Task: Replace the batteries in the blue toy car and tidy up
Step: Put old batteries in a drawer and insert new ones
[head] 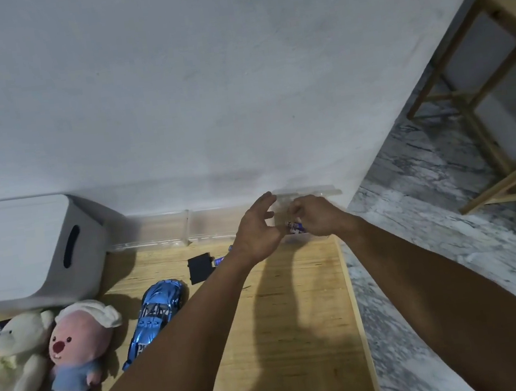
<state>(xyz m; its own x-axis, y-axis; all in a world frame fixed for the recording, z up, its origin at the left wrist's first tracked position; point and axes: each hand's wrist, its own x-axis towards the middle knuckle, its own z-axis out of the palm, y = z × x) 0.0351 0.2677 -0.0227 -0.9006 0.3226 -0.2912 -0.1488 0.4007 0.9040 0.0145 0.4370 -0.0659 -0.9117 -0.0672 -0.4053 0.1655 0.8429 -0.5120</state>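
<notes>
At the far right of the wooden table (285,339), a small clear plastic box (307,193) is set against the wall, and blue-and-white batteries (295,226) are seen in it. The batteries are pinched by the curled fingers of the right hand (313,216). The left hand (256,228) is held just beside it, fingers spread apart and gripping nothing. Two longer clear trays (169,228) are lined up to the left; their contents cannot be told. The blue toy car (158,316) is lying nearer, left of the arms, beside a black cover (200,268) and a loose battery (219,260).
</notes>
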